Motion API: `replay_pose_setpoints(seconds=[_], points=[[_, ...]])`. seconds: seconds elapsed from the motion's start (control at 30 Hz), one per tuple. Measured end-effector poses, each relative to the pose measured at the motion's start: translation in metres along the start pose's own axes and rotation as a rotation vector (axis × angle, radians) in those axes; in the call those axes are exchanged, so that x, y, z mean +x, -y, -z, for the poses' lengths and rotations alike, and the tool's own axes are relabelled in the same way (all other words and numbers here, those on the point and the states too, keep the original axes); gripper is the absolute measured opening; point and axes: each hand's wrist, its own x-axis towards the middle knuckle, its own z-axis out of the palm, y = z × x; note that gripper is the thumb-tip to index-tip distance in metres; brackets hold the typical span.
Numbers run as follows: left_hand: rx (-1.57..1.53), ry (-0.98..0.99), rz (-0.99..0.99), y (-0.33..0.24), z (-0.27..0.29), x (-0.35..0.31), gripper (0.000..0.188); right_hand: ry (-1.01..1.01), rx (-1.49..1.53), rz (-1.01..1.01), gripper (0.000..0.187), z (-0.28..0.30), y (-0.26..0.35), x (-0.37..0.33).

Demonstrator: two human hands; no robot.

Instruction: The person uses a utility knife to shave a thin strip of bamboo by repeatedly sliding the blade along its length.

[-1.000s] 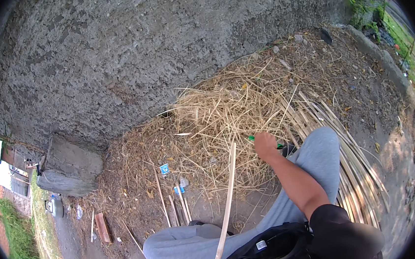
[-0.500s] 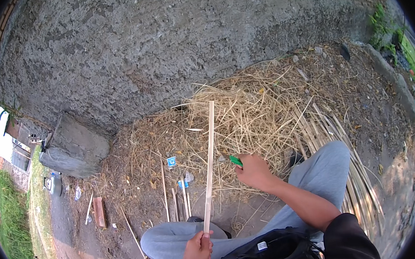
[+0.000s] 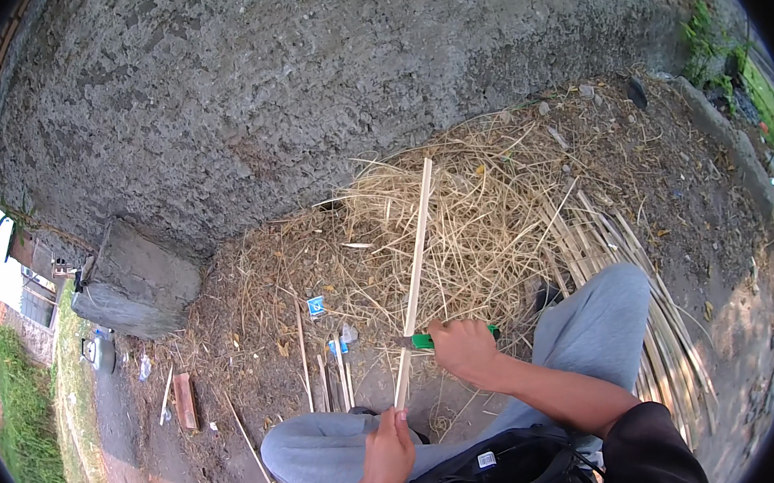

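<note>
A long pale bamboo strip [image 3: 419, 248] slants up and away from my lap, with its far end over the straw-like shavings [image 3: 482, 224]. Near its lower end, my left hand [image 3: 389, 455] is closed around the strip. My right hand [image 3: 467, 352] grips a green-handled knife [image 3: 422, 340], held crosswise. The short blade lies across the strip a little above my left hand; whether it bites into the strip is too small to tell.
Beyond the shavings rises a rough grey wall [image 3: 328, 90]. Split bamboo strips [image 3: 668, 346] lie in a bundle beside my right knee. A concrete block [image 3: 137, 282], a reddish brick [image 3: 186, 402] and a grey kettle-like container [image 3: 99, 351] are on the left. A black bag [image 3: 508, 470] rests on my lap.
My right hand has brought the knife down and left onto the strip. The strip's far end has swung right and upward, and my left hand has moved slightly right.
</note>
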Motion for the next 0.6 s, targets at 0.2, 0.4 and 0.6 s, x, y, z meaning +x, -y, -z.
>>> replay_pose_setpoints(seconds=[0.2,0.4,0.6], points=[[0.023,0.085,0.062,0.001,0.002,-0.004,0.018,-0.081,-0.074,-0.044,0.011,-0.026,-0.017,0.014],[-0.007,0.066,0.039,0.008,0.010,-0.019,0.021,-0.054,-0.121,-0.041,0.012,-0.033,-0.021,0.026],[0.028,0.222,0.134,0.021,0.018,-0.076,0.017,-0.072,-0.103,-0.394,0.011,-0.006,-0.099,0.066]])
